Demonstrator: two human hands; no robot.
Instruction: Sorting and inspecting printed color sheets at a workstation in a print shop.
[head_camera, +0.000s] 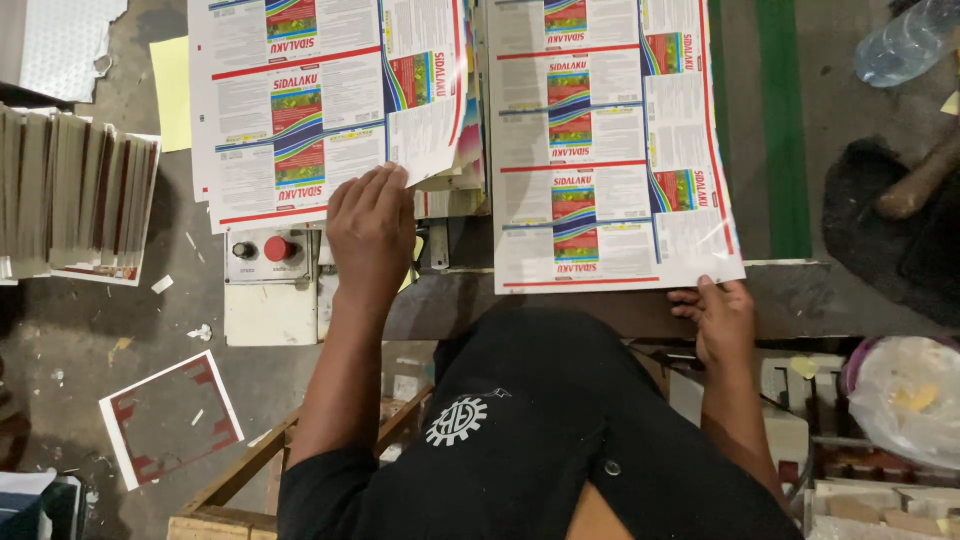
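The left hand (370, 232) lies open and flat, palm down, on the near corner of the left printed sheet (330, 100) at eleven o'clock. The right hand (722, 318) pinches the near edge of the right printed sheet stack (610, 150) at one o'clock; a red button (278, 248) sits just beside the left hand

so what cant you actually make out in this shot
Head view only:
- Left hand: palm lies on the left printed sheet, so any grip is hidden.
- Right hand: fingertips are tucked under the right printed sheet.
- Both sheets are cut off by the top edge.
- Plastic bottle: cut off at the corner.
- Stack depth under the sheets: hidden.
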